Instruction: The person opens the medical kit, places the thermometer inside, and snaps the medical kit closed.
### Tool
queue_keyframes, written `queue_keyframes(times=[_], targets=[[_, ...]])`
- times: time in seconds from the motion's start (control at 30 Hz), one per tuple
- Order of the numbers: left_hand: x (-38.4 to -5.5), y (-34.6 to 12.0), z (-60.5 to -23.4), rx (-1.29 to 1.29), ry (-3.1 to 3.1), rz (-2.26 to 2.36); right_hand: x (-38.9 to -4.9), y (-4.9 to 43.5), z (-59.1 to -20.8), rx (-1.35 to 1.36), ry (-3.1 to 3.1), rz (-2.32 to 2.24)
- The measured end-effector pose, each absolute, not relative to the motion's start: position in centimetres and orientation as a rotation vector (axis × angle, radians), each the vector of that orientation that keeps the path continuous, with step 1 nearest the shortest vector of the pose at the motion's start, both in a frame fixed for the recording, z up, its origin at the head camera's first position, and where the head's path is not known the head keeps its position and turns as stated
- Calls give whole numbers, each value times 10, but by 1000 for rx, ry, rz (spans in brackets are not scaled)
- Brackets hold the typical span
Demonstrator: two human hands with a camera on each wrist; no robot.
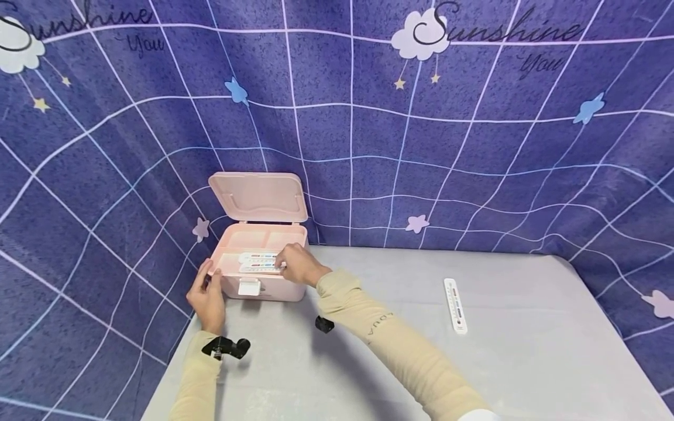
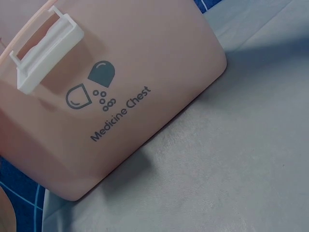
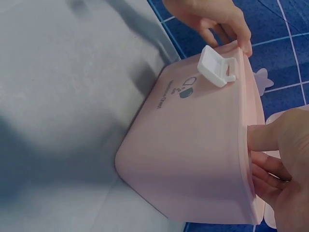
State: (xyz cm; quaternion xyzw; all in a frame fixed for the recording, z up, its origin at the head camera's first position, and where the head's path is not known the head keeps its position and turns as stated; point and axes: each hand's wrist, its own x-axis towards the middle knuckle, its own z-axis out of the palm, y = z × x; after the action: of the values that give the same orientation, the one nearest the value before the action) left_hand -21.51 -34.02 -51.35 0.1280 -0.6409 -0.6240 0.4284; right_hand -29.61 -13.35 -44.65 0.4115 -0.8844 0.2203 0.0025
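A pink medicine chest [image 1: 284, 290] stands with its lid [image 1: 258, 196] raised. Its front latch [image 2: 50, 53] hangs undone. Inside, two flat white thermometers, an upper one [image 1: 255, 257] and a lower one [image 1: 258, 267], lie side by side in the front compartment. My right hand [image 1: 299, 264] reaches in from the right, its curled fingers pinching the right end of the lower thermometer. In the right wrist view those fingertips are hidden behind the chest wall. My left hand [image 1: 207, 299] grips the rim at the chest's front left corner.
A third white thermometer [image 1: 455, 306] lies on the grey table [image 1: 526, 351] to the right. Divided compartments [image 1: 251, 238] show at the back of the chest. A blue patterned curtain [image 1: 368, 146] hangs close behind the table and along its left side.
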Motion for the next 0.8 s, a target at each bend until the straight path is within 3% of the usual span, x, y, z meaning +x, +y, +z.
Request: queue_keyframes(times=[0.8], targets=[[-216, -339, -516, 293, -1592, -1565, -304, -141, -443, 1284, -2918, 644]])
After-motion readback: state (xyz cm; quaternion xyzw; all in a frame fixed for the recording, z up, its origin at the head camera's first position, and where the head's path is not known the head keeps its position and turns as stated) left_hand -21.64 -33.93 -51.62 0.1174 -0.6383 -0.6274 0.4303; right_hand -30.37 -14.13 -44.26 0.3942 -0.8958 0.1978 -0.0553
